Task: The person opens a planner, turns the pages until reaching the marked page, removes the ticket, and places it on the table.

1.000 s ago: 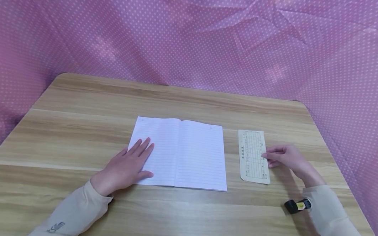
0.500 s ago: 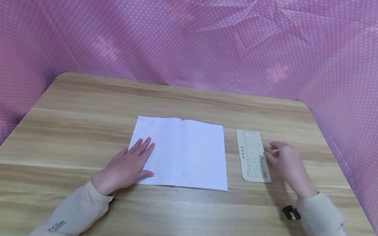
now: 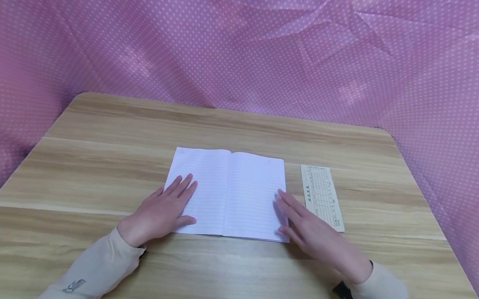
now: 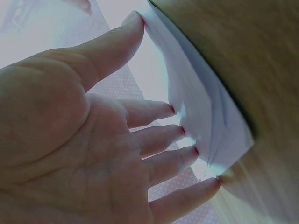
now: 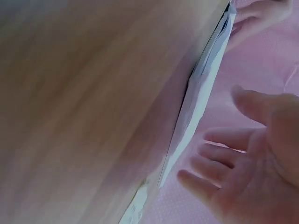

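An open notebook [image 3: 250, 198] with white lined pages lies flat on the wooden table. My left hand [image 3: 161, 214] rests on its left page, fingers spread and straight; in the left wrist view the fingertips [image 4: 189, 151] touch the paper near the edge. Over the right edge of the right page hovers my right hand [image 3: 312, 227], fingers extended and holding nothing. The right wrist view shows a gap between its fingertips [image 5: 187, 179] and the notebook. A printed slip of paper [image 3: 323, 195] with a table grid lies right of the notebook, partly covered by the right hand.
The wooden table [image 3: 113, 142] has rounded far corners. Pink cloth with white dots [image 3: 234, 46] hangs behind it and along both sides. A small black device [image 3: 344, 293] sits at the right wrist by the sleeve.
My right hand has let go of the printed slip and moved left to the notebook's right page. The slip stays flat on the table. My left hand has not moved.
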Available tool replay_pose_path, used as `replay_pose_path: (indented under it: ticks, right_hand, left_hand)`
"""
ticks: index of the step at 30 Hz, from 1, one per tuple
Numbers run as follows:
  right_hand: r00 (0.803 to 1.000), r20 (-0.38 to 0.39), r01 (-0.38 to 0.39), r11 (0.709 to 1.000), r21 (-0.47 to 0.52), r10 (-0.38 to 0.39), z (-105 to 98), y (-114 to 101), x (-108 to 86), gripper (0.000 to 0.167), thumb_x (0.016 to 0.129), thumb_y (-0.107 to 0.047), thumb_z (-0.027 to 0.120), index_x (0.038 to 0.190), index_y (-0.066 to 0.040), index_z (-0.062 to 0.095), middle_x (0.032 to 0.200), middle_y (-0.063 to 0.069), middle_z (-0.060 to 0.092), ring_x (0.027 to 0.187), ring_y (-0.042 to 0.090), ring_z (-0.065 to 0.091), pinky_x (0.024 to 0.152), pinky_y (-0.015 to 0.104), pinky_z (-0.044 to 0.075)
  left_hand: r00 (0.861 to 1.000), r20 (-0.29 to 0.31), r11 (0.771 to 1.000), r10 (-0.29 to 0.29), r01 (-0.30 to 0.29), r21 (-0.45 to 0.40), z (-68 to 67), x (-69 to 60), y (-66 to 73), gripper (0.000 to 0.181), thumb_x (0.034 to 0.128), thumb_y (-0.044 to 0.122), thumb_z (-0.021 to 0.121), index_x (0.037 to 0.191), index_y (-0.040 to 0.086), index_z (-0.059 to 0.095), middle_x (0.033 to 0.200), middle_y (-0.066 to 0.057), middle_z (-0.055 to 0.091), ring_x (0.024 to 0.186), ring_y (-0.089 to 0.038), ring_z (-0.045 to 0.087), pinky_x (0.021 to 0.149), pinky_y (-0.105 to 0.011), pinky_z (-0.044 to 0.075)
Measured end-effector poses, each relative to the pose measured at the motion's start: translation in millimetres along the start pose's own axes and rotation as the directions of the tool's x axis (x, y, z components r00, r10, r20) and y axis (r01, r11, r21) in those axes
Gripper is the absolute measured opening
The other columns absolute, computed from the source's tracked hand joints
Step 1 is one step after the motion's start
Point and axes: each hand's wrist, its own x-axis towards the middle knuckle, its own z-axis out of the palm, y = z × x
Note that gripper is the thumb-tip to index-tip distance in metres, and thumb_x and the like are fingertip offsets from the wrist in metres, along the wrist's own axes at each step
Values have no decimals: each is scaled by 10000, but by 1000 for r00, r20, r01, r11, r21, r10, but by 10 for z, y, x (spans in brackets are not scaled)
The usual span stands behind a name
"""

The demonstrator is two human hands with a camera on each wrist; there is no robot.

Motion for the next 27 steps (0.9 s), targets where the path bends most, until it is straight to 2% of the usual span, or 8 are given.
replay_pose_path:
  ticks: [3,7,12,17,21,23,27]
  right_hand:
    - [998,56,6,1000,-9,-6,37,-45,-14,603,973,-257,627,1443,60,422,1549,194,323,1407,322,343,1075,442,356]
    - [993,112,-28,1000,-15,29,40,-56,-37,584,984,-269,611,1451,31,430,1563,149,320,1412,295,340,1070,432,370]
    - [993,114,-24,999,-24,26,37,-46,-40,575,982,-262,615,1445,32,440,1557,151,331,1407,291,351,1063,434,381]
    - [990,134,-49,999,-12,50,32,-42,-32,594,978,-294,616,1452,17,437,1565,134,321,1410,280,344,1057,438,389]
    - [986,152,-64,998,-1,63,21,-43,-24,613,973,-316,621,1460,5,432,1572,121,312,1414,271,340,1054,441,392]
    - [985,157,-67,998,-1,66,19,-48,-18,618,970,-321,624,1459,5,433,1571,120,314,1414,269,341,1056,441,391]
    - [985,159,-73,997,-6,73,16,-55,-12,624,965,-327,630,1454,9,439,1566,126,321,1411,271,345,1059,440,387]
  left_hand:
    - [1000,-1,1000,-1,1,4,3,5,2,799,943,383,640,1522,-28,274,1595,-222,187,1455,-421,159,1103,-638,212]
    - [1000,-4,1000,-5,5,-1,3,3,9,804,939,379,647,1521,-30,273,1595,-224,183,1455,-423,154,1105,-638,208]
    - [999,-25,999,-36,35,-41,-6,19,-19,824,949,382,633,1527,-46,231,1595,-259,124,1452,-452,109,1101,-650,197]
    - [987,-65,983,-148,140,-123,-41,53,-150,859,986,420,552,1535,-70,110,1564,-348,44,1432,-513,44,1113,-651,137]
    - [973,-75,961,-218,201,-191,-67,59,-291,897,993,462,513,1537,-69,36,1548,-373,72,1418,-542,40,1101,-671,117]
    - [972,-82,953,-218,194,-234,-73,40,-339,905,989,473,518,1541,-57,35,1556,-352,103,1422,-531,70,1102,-667,126]
    - [978,-98,934,-184,142,-328,-90,13,-364,896,979,476,543,1560,-5,59,1576,-293,154,1431,-489,141,1115,-637,159]
